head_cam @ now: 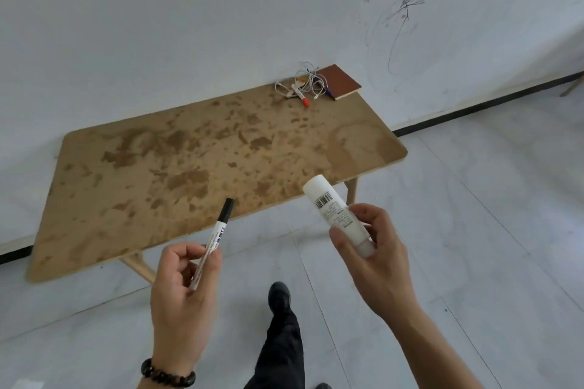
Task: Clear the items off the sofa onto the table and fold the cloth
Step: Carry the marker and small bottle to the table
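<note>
My left hand (pixel 181 297) pinches a white marker with a black cap (pixel 218 232), cap pointing up toward the table. My right hand (pixel 376 259) grips a white tube with a barcode label (pixel 335 213), tilted with its cap end up and left. Both hands hover over the floor just in front of the near edge of the low wooden table (pixel 177 174). The table's far right corner holds a brown notebook (pixel 341 80), a tangled white cable (pixel 308 82) and a red-capped marker (pixel 300 95). The sofa and the cloth are out of view.
The stained table stands against a white wall with scribbles (pixel 404 12) on it. Pale floor tiles (pixel 474 230) spread to the right. My dark trouser leg and shoe (pixel 279 319) are below, between my arms. A beaded bracelet (pixel 167 377) circles my left wrist.
</note>
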Demonstrator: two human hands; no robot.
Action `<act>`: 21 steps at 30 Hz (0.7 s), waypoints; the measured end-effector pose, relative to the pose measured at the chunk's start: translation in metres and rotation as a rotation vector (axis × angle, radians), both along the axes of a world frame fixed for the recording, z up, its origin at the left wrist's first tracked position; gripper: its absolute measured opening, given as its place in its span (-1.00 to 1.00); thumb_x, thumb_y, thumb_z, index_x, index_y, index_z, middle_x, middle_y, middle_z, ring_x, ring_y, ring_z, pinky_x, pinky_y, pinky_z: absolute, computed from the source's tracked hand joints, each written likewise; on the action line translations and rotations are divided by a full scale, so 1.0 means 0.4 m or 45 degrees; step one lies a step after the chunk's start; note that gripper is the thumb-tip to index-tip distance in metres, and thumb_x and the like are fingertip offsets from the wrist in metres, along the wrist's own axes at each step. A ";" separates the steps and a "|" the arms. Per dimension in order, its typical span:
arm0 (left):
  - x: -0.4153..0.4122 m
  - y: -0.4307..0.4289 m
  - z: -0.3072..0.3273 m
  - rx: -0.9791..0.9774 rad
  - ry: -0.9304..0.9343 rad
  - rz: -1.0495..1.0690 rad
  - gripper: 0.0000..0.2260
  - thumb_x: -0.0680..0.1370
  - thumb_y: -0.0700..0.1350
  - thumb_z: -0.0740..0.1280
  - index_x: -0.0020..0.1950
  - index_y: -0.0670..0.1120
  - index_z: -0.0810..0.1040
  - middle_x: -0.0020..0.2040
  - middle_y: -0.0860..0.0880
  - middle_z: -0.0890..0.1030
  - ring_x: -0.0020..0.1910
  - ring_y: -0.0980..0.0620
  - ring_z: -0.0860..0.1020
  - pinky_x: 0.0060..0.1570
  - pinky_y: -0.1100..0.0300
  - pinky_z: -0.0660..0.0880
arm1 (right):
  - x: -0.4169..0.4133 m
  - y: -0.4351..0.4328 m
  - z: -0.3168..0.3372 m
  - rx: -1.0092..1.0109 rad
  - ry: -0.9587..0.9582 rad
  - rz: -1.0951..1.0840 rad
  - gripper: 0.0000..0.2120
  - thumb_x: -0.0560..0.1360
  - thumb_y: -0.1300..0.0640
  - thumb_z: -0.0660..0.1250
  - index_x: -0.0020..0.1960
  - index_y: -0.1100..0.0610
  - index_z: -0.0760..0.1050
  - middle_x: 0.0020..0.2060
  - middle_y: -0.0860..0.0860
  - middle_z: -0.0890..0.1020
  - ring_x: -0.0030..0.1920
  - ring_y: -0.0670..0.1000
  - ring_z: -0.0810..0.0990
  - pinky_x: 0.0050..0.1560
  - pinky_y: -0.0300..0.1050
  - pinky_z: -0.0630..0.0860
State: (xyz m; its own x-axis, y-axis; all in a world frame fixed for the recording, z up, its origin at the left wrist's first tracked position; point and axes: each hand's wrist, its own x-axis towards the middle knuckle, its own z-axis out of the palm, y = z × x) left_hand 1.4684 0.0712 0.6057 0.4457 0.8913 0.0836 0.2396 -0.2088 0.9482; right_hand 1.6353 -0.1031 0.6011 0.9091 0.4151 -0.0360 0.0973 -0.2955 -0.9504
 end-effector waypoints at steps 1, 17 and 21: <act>0.049 0.034 -0.027 -0.035 -0.003 0.008 -0.89 0.48 0.01 0.41 -0.12 0.10 0.49 -0.37 -0.02 0.49 -0.44 -0.03 0.38 -0.51 0.08 0.35 | 0.053 0.034 -0.016 -0.026 -0.006 0.008 -0.70 0.47 0.02 0.47 0.10 -0.22 0.44 -0.06 -0.33 0.60 -0.09 -0.14 0.58 -0.29 -0.28 0.52; 1.043 0.605 -0.019 -0.057 0.000 -0.282 -0.90 0.55 -0.09 0.39 -0.07 0.01 0.48 -0.30 -0.04 0.54 -0.43 0.13 0.44 -0.46 0.30 0.41 | 0.907 0.505 -0.042 -0.136 -0.066 -0.233 -0.67 0.45 0.02 0.51 0.09 -0.21 0.45 -0.02 -0.33 0.62 0.00 -0.22 0.62 -0.15 -0.31 0.56; 1.220 0.666 -0.097 -0.072 0.120 -0.243 -0.90 0.55 -0.10 0.39 -0.05 -0.03 0.48 -0.31 0.00 0.53 -0.42 0.14 0.43 -0.44 0.31 0.39 | 1.078 0.579 -0.110 -0.171 0.000 -0.198 -0.69 0.47 -0.02 0.49 0.06 -0.26 0.41 0.00 -0.35 0.60 0.01 -0.23 0.60 -0.16 -0.30 0.59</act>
